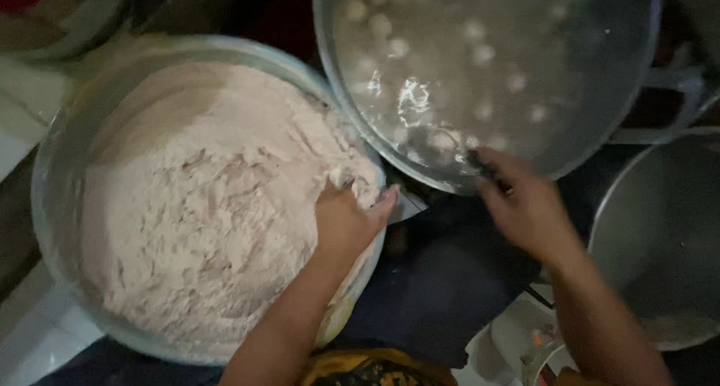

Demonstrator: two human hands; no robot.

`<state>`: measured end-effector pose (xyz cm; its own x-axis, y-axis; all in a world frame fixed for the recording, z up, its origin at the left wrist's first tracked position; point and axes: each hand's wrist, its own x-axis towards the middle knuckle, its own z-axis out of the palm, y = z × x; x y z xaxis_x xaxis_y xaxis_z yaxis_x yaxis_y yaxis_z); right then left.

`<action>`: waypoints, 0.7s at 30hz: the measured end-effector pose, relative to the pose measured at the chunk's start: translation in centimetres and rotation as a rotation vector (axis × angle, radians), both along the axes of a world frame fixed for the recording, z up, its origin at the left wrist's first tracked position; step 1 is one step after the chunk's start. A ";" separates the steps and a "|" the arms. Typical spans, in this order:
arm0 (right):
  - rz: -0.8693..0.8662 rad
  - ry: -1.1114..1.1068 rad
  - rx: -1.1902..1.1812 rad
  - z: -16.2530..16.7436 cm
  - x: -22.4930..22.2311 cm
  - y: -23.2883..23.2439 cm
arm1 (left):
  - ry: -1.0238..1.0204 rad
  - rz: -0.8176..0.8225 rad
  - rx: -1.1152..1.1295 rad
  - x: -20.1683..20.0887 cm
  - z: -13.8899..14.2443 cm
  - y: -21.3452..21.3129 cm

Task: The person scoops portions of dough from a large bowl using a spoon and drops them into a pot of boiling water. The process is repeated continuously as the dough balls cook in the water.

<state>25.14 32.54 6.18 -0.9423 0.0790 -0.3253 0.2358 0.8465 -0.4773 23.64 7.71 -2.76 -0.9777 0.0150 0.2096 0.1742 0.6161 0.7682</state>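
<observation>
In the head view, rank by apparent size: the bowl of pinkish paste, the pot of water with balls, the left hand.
1. Bowl of pinkish paste.
2. Pot of water with balls; cropped, so possibly similar.
3. Left hand.

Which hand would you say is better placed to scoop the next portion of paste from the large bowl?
The left hand: its fingers are already dug into the pale paste at the large bowl's near rim. The right hand is over at the pot of water with floating balls.

No packages, no labels, no signs, no screens anywhere in view
</observation>
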 end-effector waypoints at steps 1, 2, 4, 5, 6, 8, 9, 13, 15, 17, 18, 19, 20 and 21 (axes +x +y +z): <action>-0.051 -0.010 -0.002 0.0 -0.2 0.3 | -0.020 -0.006 0.064 0.0 -0.2 -0.1; -0.102 -0.020 -0.002 0.1 -0.4 0.5 | -0.014 -0.012 0.085 0.1 -0.5 -0.2; -0.152 -0.112 -0.055 0.0 -0.4 0.0 | 0.001 -0.033 0.133 0.2 -1.2 -0.2; -0.155 -0.193 -0.106 0.0 -0.1 -0.5 | -0.055 -0.022 0.134 0.4 -1.5 -0.1; -0.163 -0.271 -0.156 0.2 0.2 -1.1 | -0.109 -0.016 0.137 0.6 -1.7 0.1; -0.080 -0.236 -0.237 0.3 1.4 -3.0 | -0.184 -0.015 0.161 0.7 -2.1 0.3; -0.034 -0.217 -0.278 0.3 1.9 -4.0 | -0.205 -0.015 0.181 0.8 -2.1 0.4; 0.188 -0.029 -0.449 0.9 2.9 -6.4 | -0.347 -0.046 0.090 0.6 -1.8 0.5; 0.159 -0.115 -0.530 0.8 2.8 -6.9 | -0.399 -0.079 0.018 0.3 -1.4 0.5; -0.008 -0.380 -0.599 0.6 2.3 -6.8 | -0.483 -0.076 -0.029 0.1 -1.1 0.2; -0.097 -0.510 -0.628 0.4 2.0 -6.6 | -0.540 -0.061 -0.039 0.3 -0.9 0.0; -0.092 -0.488 -0.661 0.2 1.8 -6.3 | -0.594 -0.051 -0.049 0.3 -0.7 -0.2; -0.090 -0.465 -0.694 0.0 1.5 -6.0 | -0.524 -0.062 -0.123 0.4 -0.5 -0.4; -0.092 -0.439 -0.726 -0.2 1.2 -5.4 | -0.452 -0.078 -0.195 1.0 -0.2 -0.7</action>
